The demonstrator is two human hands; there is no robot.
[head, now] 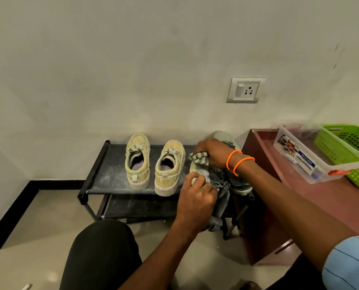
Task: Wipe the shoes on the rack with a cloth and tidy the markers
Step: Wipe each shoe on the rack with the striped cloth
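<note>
Head view, looking down on a low black two-tier shoe rack (103, 164) set against a pale wall. My right hand (212, 153), its wrist ringed by two orange bands (237, 162), curls round a bunched grey-and-white striped cloth (197, 159) and holds it against the toe end of a grey lace-up sneaker (214, 181) lying at the right end of the rack's top shelf. My left hand (195, 197) grips the near end of that same sneaker, thumb and fingers pinching its edge, the dark laces hanging loose just beside the fingers. A second grey sneaker (235, 174) lies just behind and to the right, partly hidden by my right wrist. Two yellowish canvas sneakers with pale soles (153, 166) stand side by side in the middle of the top shelf, heels toward me, apart from both hands. To the right, a dark red worktop (300, 195) carries a clear plastic box with a printed label (308, 155) and, touching it, a green perforated plastic basket (348, 151). Whether markers lie in the box I cannot tell. A wall socket (245, 90) sits above the rack.
</note>
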